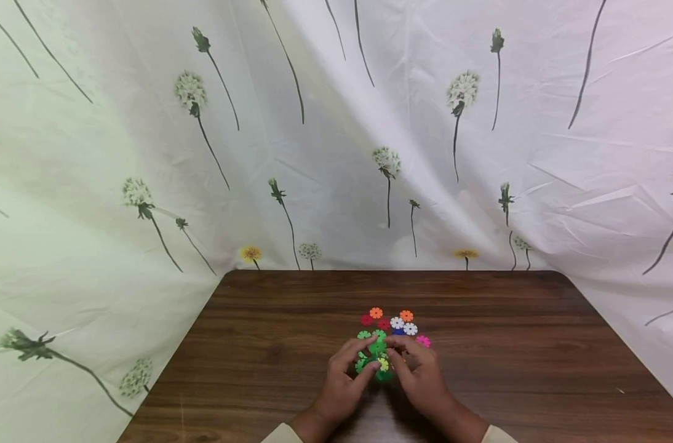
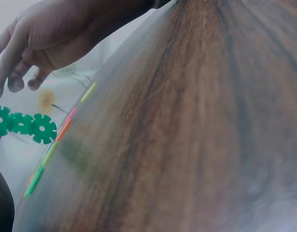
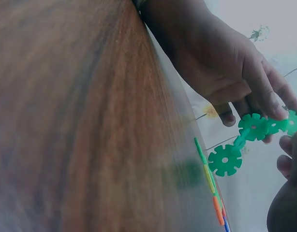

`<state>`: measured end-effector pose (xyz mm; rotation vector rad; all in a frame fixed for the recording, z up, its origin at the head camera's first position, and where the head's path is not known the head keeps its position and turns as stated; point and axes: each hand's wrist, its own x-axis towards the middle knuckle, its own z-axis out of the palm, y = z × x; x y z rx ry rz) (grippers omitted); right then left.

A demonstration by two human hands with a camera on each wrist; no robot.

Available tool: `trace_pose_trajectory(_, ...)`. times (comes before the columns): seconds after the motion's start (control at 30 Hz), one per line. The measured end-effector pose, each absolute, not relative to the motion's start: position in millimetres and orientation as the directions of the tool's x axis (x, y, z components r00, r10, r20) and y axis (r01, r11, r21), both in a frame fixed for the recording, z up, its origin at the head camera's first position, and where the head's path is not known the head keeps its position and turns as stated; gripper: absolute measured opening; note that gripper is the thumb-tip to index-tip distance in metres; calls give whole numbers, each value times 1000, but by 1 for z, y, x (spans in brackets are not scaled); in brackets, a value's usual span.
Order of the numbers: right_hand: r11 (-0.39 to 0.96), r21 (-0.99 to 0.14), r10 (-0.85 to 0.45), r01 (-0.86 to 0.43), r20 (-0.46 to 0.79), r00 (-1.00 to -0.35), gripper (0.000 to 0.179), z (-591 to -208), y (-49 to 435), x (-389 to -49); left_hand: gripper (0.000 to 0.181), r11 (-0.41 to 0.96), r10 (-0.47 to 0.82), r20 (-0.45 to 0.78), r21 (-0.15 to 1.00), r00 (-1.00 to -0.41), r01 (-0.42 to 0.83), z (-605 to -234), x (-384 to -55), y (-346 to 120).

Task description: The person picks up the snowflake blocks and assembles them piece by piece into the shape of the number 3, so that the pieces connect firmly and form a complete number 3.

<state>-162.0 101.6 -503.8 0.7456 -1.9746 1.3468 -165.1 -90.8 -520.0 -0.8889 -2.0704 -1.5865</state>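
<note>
Between the two hands hangs a joined chain of green notched discs [image 3: 252, 126], raised above the table; one disc dangles lower in the right wrist view. My left hand [image 1: 341, 383] pinches the chain, with a fingertip pressed on a disc. From the other side, my right hand [image 1: 425, 380] holds it with thumb and forefinger bent toward it. In the left wrist view the green chain [image 2: 22, 124] shows at the left edge, partly cut off. Fingers hide parts of the chain in the head view.
Loose notched discs lie just beyond the hands: orange discs [image 1: 406, 315], red discs [image 1: 383, 323], white discs [image 1: 410, 329], and a pink disc [image 1: 422, 341]. A yellow disc [image 1: 383, 364] shows between the hands. A flower-printed cloth [image 1: 336, 184] hangs behind the wooden table [image 1: 248, 344].
</note>
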Motion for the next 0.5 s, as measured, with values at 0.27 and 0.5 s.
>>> trace_pose_trajectory(0.27,345,-685,-30,-642,676,-737,24,-510,106,-175,53,194,201,642,714,-740,672,-518,-164,-90)
trace_pose_trajectory(0.5,503,-703,7,-503,585,-811,17,-514,103,-188,51,209,197,599,748,-776,630,-518,-164,-91)
